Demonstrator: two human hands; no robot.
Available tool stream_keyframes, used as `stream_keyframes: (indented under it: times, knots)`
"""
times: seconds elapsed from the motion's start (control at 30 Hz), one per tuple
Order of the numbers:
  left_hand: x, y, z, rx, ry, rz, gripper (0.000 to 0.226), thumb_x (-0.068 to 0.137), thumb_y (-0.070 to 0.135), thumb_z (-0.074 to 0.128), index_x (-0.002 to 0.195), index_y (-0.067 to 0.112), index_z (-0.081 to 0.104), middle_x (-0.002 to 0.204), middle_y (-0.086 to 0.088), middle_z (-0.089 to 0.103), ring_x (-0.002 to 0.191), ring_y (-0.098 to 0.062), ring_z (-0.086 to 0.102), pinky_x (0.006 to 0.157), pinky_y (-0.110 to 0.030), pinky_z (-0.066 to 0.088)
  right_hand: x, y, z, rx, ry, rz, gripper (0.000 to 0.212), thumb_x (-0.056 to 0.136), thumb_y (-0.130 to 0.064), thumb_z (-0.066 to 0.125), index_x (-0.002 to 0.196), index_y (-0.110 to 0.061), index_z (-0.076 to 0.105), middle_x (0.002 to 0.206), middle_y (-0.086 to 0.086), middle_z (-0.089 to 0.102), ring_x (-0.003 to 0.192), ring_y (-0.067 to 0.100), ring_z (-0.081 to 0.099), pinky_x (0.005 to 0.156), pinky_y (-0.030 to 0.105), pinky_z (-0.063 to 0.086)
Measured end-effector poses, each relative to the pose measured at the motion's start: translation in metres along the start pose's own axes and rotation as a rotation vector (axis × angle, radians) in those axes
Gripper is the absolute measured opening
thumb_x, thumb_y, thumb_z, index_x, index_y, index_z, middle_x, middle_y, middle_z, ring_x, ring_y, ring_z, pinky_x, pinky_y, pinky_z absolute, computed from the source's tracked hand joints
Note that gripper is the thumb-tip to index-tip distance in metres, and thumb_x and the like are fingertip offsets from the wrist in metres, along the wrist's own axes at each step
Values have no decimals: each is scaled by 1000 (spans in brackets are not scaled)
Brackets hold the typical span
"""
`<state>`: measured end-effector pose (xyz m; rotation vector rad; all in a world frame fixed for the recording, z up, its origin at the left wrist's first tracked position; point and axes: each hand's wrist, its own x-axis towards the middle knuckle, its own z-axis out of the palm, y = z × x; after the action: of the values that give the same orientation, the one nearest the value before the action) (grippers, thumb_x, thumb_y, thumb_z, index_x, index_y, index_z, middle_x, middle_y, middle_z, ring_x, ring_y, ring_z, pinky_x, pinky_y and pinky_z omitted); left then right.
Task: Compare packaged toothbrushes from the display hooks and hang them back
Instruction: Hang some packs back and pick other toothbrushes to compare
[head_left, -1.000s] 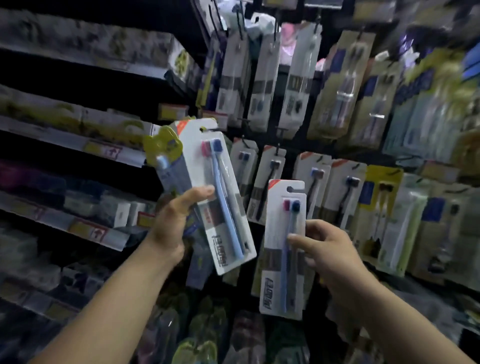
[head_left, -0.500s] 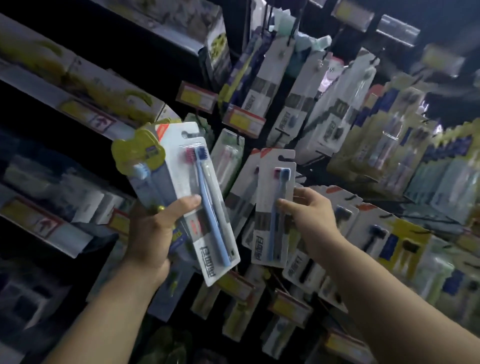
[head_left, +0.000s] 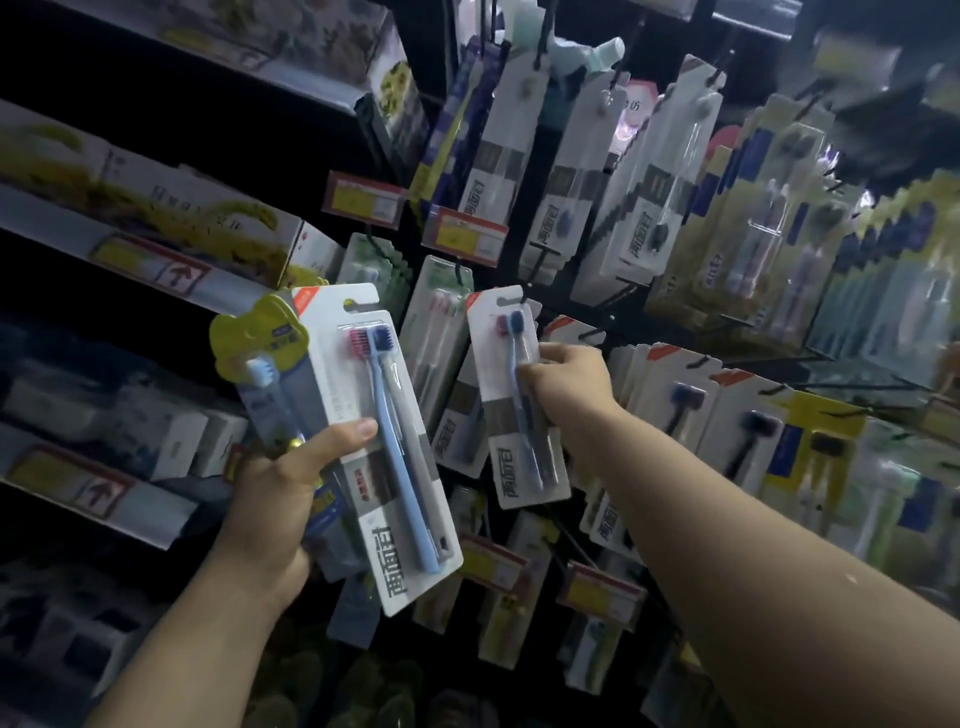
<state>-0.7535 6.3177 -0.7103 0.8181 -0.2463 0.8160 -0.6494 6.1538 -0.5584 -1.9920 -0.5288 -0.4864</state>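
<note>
watching the head cam feed from my desk. the left hand (head_left: 270, 499) sits around 8 o'clock in the view and grips two packs stacked together. in front is a white twin toothbrush pack (head_left: 363, 415) with pink and blue bristle heads up top. tucked behind it is a yellow-topped pack (head_left: 260, 338) with a pale blue brush, peeking out toward 10 o'clock. the thumb (head_left: 345, 436) is clamped across the front card. the other fingers are behind the packs, so i can't see them. both packs lean with their tops toward 11 o'clock.

the right hand (head_left: 569, 387) is just right of centre, reaching up at the peg wall. it's pinching a second twin toothbrush pack (head_left: 511, 431), same pink-and-blue look, by its right edge, with fingers curled over the blister. the hang slot at the top of that card is right at a black display hook (head_left: 525, 297), about 11 o'clock from the hand. i can't tell if it's threaded on or only held against it.

around it are hanging packs with dark brush heads (head_left: 685, 400) at 3 o'clock of the right hand. there are red-and-yellow price tags (head_left: 465, 234) near 12 o'clock of the frame and boxes on shelves (head_left: 156, 208) at 9 o'clock. it's all dim and a bit blurry.
</note>
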Motion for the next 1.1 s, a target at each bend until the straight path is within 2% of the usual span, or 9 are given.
stream_keyframes:
  times: [0.1,0.17,0.3,0.47,0.53,0.6,0.67,0.93,1.1]
  knots:
    - [-1,2,-4,-1,-12,-14,40,72,16,73,112,13,76,104,-8,78,63,-12,74,48,-20,54,9,-2,12,100,48,89,22,99,-11,61,79,-18,67,89,11,74,89,35,75,80,54,63]
    - [-2,3,-7,13,-22,-37,43,75,16,73,117,11,74,104,-13,76,56,-10,72,47,-20,53,17,4,20,136,64,113,15,101,-14,60,88,-14,66,90,9,71,85,30,72,80,49,63]
    - [-1,-2,-12,38,10,-62,54,66,25,80,119,16,77,116,-7,78,103,-32,76,86,-44,60,31,23,33,38,117,162,25,105,-28,54,112,-6,65,103,13,70,85,29,69,77,45,62]
    - [-6,-5,-4,46,53,-87,29,75,10,80,104,8,81,101,-12,81,76,-24,78,54,-28,58,6,21,35,-278,190,-91,33,102,-37,58,115,-9,65,114,12,68,94,25,67,85,41,59]
    - [-5,-8,-2,38,89,-102,26,77,10,81,103,5,81,101,-15,80,81,-30,78,62,-35,63,-29,10,34,-178,-55,-272,32,100,-38,63,121,-15,70,111,2,73,95,16,69,86,35,60]
    - [-3,-10,-2,11,116,-104,34,73,12,84,106,5,80,104,-17,79,90,-38,77,72,-42,64,-64,0,33,-27,-442,-269,26,97,-36,68,116,-19,74,98,-5,76,85,8,71,76,29,61]
    - [-1,-12,0,-30,105,-113,42,68,14,87,108,5,80,105,-21,78,90,-42,75,75,-46,63,-82,0,35,-30,-621,-243,29,90,-29,77,118,-20,71,99,-6,77,82,5,73,70,21,59]
    - [1,-14,-5,41,175,-139,56,56,25,92,104,-1,77,97,-22,78,82,-39,76,72,-51,64,-62,10,36,31,-403,-188,36,85,-12,80,119,-13,67,104,5,77,92,20,77,86,45,63]
    - [1,-12,-9,65,182,-143,52,54,26,91,101,7,78,96,-21,77,88,-43,75,79,-69,59,-54,14,25,45,-198,-122,26,88,-12,74,112,-17,67,95,2,74,77,13,75,69,32,63]
